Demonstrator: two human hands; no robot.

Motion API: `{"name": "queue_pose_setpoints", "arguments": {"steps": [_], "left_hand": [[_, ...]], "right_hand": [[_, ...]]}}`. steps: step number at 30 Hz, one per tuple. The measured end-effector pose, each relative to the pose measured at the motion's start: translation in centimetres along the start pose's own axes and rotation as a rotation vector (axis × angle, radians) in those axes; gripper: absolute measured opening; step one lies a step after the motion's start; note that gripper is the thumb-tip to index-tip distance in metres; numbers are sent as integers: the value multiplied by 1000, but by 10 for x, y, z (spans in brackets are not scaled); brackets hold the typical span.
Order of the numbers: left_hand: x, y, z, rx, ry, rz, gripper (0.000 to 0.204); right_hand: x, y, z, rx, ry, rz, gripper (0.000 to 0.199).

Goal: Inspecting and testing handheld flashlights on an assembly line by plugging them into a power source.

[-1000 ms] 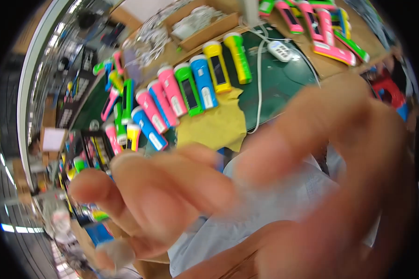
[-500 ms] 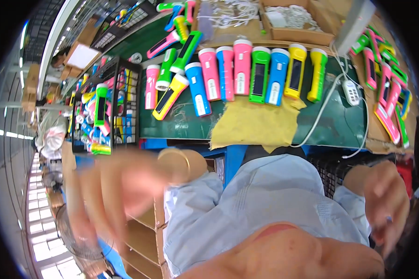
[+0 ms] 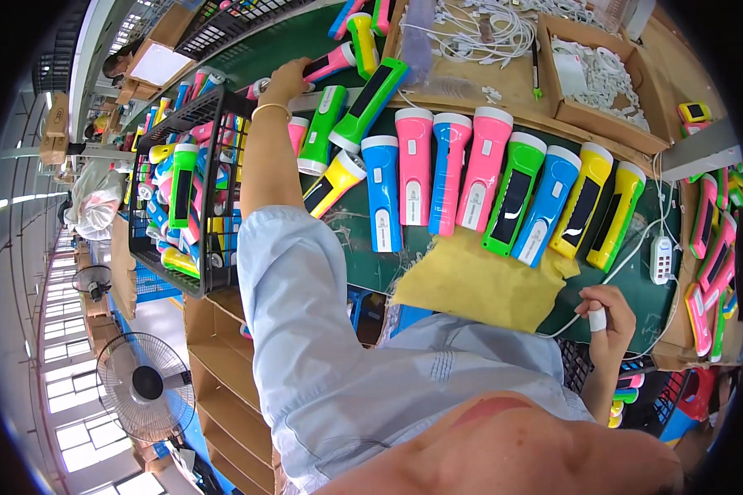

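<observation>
My left hand [image 3: 287, 82] reaches to the far left of the green table, next to a pink flashlight [image 3: 328, 64]. Beside its fingers shows the round head of another flashlight [image 3: 258, 88]; whether the hand grips either is hidden. My right hand [image 3: 609, 320] hovers at the near edge by a white cable [image 3: 571, 320], its fingers curled in with nothing visible in them. A white wrap [image 3: 597, 319] covers one finger. Between the hands stands a row of flashlights in blue, pink, green and yellow, including a green flashlight [image 3: 513, 194] and a yellow cloth [image 3: 483, 280] before it.
A black basket [image 3: 215, 206] full of flashlights stands at the left. Cardboard boxes with white cables, one an open box [image 3: 603, 78], sit at the back. A white power strip [image 3: 661, 260] lies at the right, with more flashlights [image 3: 718, 256] beyond. A fan [image 3: 146, 382] stands lower left.
My left hand has swung from the lower left up to the table's far left. My right hand has moved inward to the table's near edge. The view has shifted.
</observation>
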State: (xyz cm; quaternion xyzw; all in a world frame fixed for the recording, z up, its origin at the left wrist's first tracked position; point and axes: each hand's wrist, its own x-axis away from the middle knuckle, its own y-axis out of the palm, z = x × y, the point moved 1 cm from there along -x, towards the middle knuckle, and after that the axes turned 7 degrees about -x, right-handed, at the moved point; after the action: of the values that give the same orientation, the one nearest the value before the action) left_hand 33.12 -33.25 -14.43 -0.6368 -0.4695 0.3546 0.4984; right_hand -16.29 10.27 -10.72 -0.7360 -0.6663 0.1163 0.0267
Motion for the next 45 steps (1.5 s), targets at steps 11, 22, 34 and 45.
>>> {"name": "queue_pose_setpoints", "arguments": {"steps": [11, 22, 34, 45], "left_hand": [[118, -142, 88, 591, 30, 486, 53], [306, -125, 373, 2273, 637, -888, 74], [323, -110, 430, 2178, 162, -877, 38], [277, -147, 423, 2624, 112, -885, 48]], "right_hand": [[-6, 13, -10, 73, -148, -81, 11], [-37, -23, -29, -382, -315, -193, 17], [30, -9, -10, 262, -303, -32, 20], [146, -92, 114, 1881, -43, -887, 36]]}}
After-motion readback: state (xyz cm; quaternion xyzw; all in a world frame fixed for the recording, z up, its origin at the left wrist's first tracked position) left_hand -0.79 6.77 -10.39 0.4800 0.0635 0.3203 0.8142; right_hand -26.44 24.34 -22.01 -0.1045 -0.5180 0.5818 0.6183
